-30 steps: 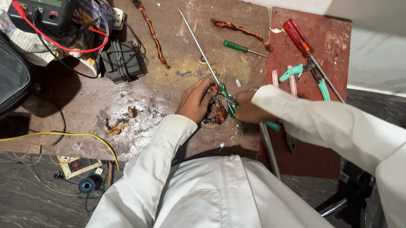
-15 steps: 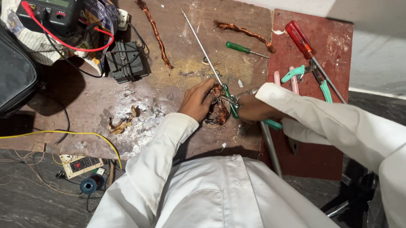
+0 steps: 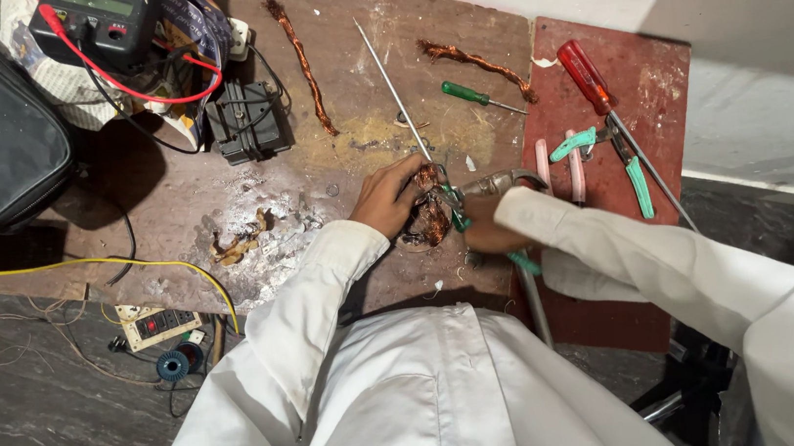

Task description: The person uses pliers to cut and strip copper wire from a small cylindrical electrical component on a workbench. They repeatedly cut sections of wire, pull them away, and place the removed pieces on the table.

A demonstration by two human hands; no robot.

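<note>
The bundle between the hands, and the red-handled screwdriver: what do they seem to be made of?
The wire bundle looks like bare copper: reddish-brown, dull, thin tangled strands. The red-handled screwdriver seems to have a glossy, translucent plastic handle and a grey metal shaft.

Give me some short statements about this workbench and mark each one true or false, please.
1. The left hand touches a bundle of copper wire. True.
2. The right hand holds a tool with green handles. True.
3. The red-handled screwdriver lies on the floor. False: it lies on the reddish board on the bench.
4. The meter has a blue lead. False: its lead is red.
5. A small green screwdriver lies beyond the hands. True.
</note>
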